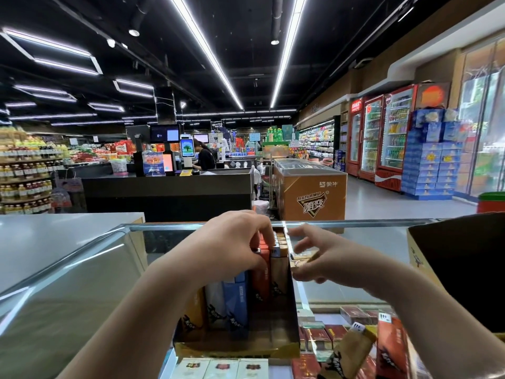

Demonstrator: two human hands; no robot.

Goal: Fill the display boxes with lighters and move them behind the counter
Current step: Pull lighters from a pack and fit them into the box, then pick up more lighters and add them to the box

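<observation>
1. Both hands worked over a gold cardboard display box that stood on the glass-topped counter.
2. Left hand curled over the tops of the upright lighters in the box, its fingers gripping an orange plastic lighter near the metal cap.
3. Right hand sat just beside the box's right wall, thumb and fingers pinching a small tan lighter that lay nearly flat.
4. At the near end of the box, five lighters showed their faces: one amber, one white, one blue, the orange one, and one tan.
5. Behind them, further rows of lighter tops ran toward the far end of the box; their number could not be told.
6. Two loose lighters lay on the glass to the right of the box, one tan and one red.
7. One dark open cardboard carton stood at the counter's right edge.
8. Under the glass, packs of cigarettes lay in rows.
9. Across the aisle stood one black checkout desk with one person behind it, and one orange chest freezer just to its right.
10. Three red-framed drink fridges lined the right wall, beside one stack of blue boxes.
</observation>
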